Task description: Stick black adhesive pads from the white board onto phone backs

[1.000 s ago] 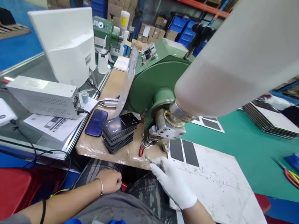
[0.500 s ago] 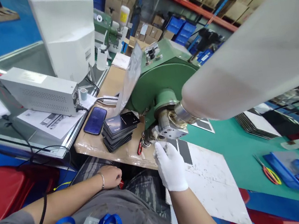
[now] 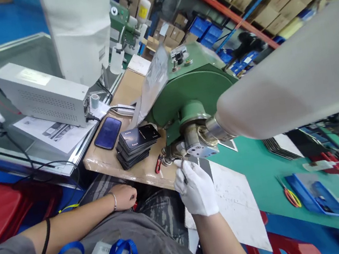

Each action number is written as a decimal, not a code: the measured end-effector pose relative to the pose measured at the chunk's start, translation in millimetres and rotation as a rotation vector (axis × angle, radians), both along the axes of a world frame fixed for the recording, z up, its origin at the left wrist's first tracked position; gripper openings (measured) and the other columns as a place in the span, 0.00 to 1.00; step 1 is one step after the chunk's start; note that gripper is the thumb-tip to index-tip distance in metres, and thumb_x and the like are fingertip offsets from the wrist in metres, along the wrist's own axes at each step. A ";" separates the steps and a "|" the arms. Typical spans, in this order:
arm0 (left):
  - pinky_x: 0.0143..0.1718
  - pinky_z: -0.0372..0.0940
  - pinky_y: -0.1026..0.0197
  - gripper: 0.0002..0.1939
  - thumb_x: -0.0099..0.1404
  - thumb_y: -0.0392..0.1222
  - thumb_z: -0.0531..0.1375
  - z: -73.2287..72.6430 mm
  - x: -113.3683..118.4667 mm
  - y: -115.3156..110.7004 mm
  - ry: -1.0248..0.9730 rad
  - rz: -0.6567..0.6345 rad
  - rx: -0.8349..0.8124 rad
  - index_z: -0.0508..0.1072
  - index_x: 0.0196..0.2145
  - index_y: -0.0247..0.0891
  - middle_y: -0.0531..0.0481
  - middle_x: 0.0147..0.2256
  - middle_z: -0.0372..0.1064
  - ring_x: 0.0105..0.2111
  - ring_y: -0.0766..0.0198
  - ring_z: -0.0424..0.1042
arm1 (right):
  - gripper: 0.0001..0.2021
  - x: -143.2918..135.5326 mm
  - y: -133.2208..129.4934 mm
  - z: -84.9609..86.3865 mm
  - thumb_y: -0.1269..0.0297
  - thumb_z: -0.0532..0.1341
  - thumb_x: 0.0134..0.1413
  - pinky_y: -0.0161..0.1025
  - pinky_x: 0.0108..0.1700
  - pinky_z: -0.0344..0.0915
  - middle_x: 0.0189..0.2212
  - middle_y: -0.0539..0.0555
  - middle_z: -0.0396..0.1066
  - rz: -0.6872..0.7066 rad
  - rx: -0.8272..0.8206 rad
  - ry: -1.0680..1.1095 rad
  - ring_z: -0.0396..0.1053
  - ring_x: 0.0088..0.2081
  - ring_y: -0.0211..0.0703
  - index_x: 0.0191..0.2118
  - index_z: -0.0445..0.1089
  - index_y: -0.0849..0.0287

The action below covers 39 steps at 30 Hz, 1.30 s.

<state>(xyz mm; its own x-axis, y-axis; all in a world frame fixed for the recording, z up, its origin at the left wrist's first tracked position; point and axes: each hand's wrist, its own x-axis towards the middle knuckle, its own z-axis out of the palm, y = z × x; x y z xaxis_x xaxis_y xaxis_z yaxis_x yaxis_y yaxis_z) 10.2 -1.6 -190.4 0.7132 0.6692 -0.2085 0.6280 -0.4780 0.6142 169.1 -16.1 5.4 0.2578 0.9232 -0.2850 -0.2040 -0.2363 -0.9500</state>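
My right hand [image 3: 197, 189], in a white glove, is raised just below the metal head [image 3: 199, 141] of a green machine [image 3: 192, 90]. Its fingers are bent together near the small nozzle; a small dark bit shows between them, too little to name. Resting on my lap, my left hand [image 3: 125, 196] is bare and curled into a fist, with a bracelet at the wrist. A stack of black phone-sized panels [image 3: 136, 145] stands on the brown bench board [image 3: 147, 176], beside a dark phone [image 3: 107, 133]. A red-handled tool [image 3: 158, 164] lies near the machine.
A large white tube [image 3: 291, 76] slants across the right from the machine head. Below lies a stained white board [image 3: 234, 203] on the green table [image 3: 257, 168], with scissors [image 3: 292, 197] and a blue tray [image 3: 320, 195] farther right. A grey power box [image 3: 44, 96] sits left.
My right hand has turned and dropped slightly from the nozzle, and a dark bit now shows between its fingers. My left hand stays on my lap. The view has shifted a little.
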 end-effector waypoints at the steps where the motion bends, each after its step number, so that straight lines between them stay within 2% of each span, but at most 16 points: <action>1: 0.36 0.65 0.59 0.10 0.59 0.43 0.54 1.3 -0.5 -0.1 0.001 0.005 -0.005 0.75 0.30 0.45 0.49 0.34 0.75 0.35 0.57 0.73 | 0.15 -0.7 -2.5 -0.5 0.52 0.65 0.46 0.28 0.13 0.43 0.13 0.41 0.54 0.021 -0.006 0.044 0.47 0.11 0.27 0.33 0.68 0.60; 7: 0.36 0.65 0.58 0.10 0.58 0.43 0.54 4.4 -0.9 0.5 -0.003 0.024 -0.026 0.75 0.30 0.44 0.49 0.34 0.75 0.35 0.57 0.73 | 0.13 -3.5 -31.3 -15.8 0.54 0.63 0.51 0.28 0.13 0.46 0.14 0.41 0.57 0.113 -0.022 0.159 0.50 0.09 0.26 0.36 0.69 0.58; 10: 0.37 0.65 0.58 0.10 0.58 0.44 0.54 1.5 -1.4 0.5 -0.016 0.024 -0.025 0.75 0.30 0.44 0.49 0.34 0.75 0.35 0.57 0.73 | 0.13 -5.2 -35.0 -18.7 0.54 0.62 0.51 0.28 0.13 0.46 0.14 0.42 0.57 0.113 -0.005 0.147 0.50 0.10 0.26 0.36 0.69 0.59; 15: 0.37 0.65 0.58 0.10 0.58 0.43 0.54 -1.0 -3.4 -0.8 -0.024 0.021 -0.024 0.75 0.30 0.44 0.49 0.34 0.75 0.35 0.57 0.73 | 0.12 -5.0 -20.8 -8.3 0.54 0.61 0.53 0.27 0.14 0.45 0.15 0.41 0.55 0.081 0.020 0.103 0.47 0.10 0.24 0.35 0.70 0.59; 22: 0.37 0.65 0.59 0.09 0.58 0.43 0.54 6.2 -5.9 -0.7 -0.016 0.032 -0.041 0.75 0.30 0.44 0.49 0.33 0.75 0.35 0.58 0.73 | 0.13 0.9 -4.6 8.6 0.53 0.61 0.51 0.28 0.12 0.41 0.15 0.40 0.50 0.114 -0.032 0.095 0.40 0.10 0.25 0.34 0.67 0.58; 26: 0.37 0.65 0.59 0.09 0.58 0.43 0.54 8.8 -6.1 -1.0 -0.004 0.034 -0.045 0.75 0.29 0.44 0.49 0.33 0.75 0.35 0.58 0.73 | 0.12 0.6 -9.7 6.8 0.53 0.61 0.52 0.28 0.12 0.41 0.14 0.39 0.50 0.110 -0.028 0.104 0.40 0.10 0.25 0.34 0.67 0.57; 32: 0.37 0.64 0.61 0.08 0.57 0.42 0.55 9.6 -3.9 -1.9 0.012 0.041 -0.036 0.75 0.29 0.43 0.50 0.32 0.75 0.34 0.59 0.73 | 0.14 3.4 -23.0 1.5 0.53 0.62 0.50 0.28 0.13 0.44 0.14 0.40 0.55 0.053 -0.005 0.029 0.46 0.10 0.25 0.35 0.67 0.58; 39: 0.36 0.64 0.61 0.09 0.58 0.42 0.54 7.7 -5.2 -1.9 -0.017 0.026 -0.020 0.75 0.30 0.43 0.50 0.33 0.75 0.35 0.59 0.73 | 0.14 3.3 -22.5 1.2 0.53 0.64 0.48 0.28 0.14 0.44 0.13 0.40 0.54 0.020 -0.028 0.004 0.47 0.10 0.26 0.35 0.67 0.59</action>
